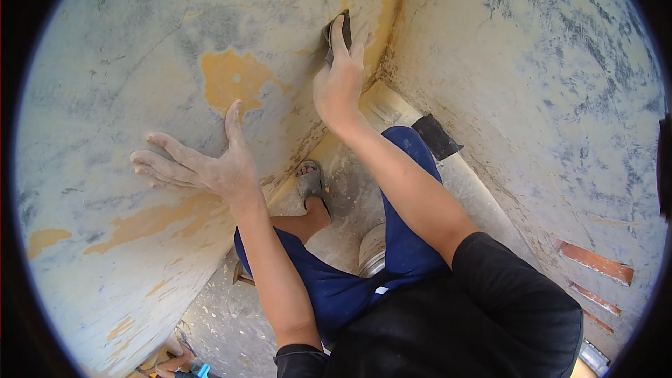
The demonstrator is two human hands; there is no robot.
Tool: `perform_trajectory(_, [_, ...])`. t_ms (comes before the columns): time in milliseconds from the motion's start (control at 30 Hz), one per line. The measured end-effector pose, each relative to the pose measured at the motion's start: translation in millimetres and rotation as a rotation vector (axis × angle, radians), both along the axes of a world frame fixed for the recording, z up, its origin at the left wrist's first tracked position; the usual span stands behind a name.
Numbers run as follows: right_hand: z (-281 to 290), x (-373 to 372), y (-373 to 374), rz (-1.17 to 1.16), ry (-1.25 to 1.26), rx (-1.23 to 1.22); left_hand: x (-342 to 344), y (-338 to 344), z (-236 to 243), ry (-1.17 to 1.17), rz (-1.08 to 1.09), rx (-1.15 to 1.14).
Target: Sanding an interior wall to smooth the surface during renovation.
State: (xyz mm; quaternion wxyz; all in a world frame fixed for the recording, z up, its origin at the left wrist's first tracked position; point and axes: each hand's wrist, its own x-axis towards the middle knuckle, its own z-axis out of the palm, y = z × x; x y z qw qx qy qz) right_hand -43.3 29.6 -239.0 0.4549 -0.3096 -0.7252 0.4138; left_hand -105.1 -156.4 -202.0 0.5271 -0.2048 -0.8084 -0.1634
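The right hand (341, 77) hides most of the dark sanding pad (334, 29).

The left hand (203, 164) lay flat against the wall (105, 98), palm down, fingers (157, 161) spread and pointing left, thumb raised upward. Its forearm ran bare from the lower edge, elbow bent, wrist extended. The right hand (341, 77) was placed higher on the wall, close to the corner, above and right of the left hand. Its fingers were extended upward and pressed together over a dark sanding pad (334, 28), holding it against the wall. The right arm was nearly straight, bare to a black sleeve.
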Motion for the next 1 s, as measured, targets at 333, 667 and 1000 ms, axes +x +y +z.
perform_trajectory(333, [-8, 0, 4, -0.121, -0.032, 0.016, 1, 3, -1, -0.013, -0.010, 0.019])
perform_trajectory(667, [-10, 6, -25, 0.000, -0.115, 0.114, 7, 9, -3, -0.029, -0.005, 0.007])
perform_trajectory(1000, [-8, 4, -19, 0.025, -0.115, 0.142, 7, 14, -2, -0.072, -0.044, -0.018])
